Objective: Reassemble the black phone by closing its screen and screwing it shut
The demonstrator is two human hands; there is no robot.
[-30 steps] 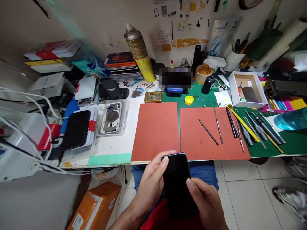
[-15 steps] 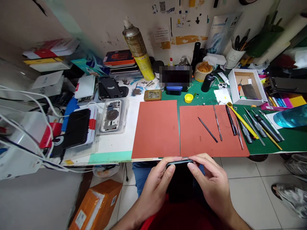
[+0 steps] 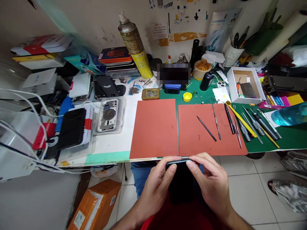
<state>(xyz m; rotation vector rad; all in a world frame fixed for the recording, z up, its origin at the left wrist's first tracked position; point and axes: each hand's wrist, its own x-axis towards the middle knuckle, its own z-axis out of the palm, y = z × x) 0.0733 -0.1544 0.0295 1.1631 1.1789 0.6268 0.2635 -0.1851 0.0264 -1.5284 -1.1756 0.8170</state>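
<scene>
A dark, thin phone-like device (image 3: 179, 161) is held edge-on just in front of the table's near edge. My left hand (image 3: 159, 180) grips its left end between thumb and fingers. At its right end, the thumb and fingertips of my right hand (image 3: 211, 182) pinch it. Beyond my hands lie two reddish-brown mats, a left one (image 3: 154, 127) and a right one (image 3: 192, 127). On the right mat rest a dark thin stick (image 3: 206, 128) and a metal spatula tool (image 3: 216, 121).
An opened phone (image 3: 108, 115) lies in a clear case on the left, near a black phone (image 3: 72, 127) and white cables. A spray can (image 3: 136, 48), a yellow cap (image 3: 187, 96) and a white box (image 3: 246, 84) stand behind. Several tools lie at right.
The view has shifted slightly, so the table items appear a little further left and up. Both hands keep the same hold on the device.
</scene>
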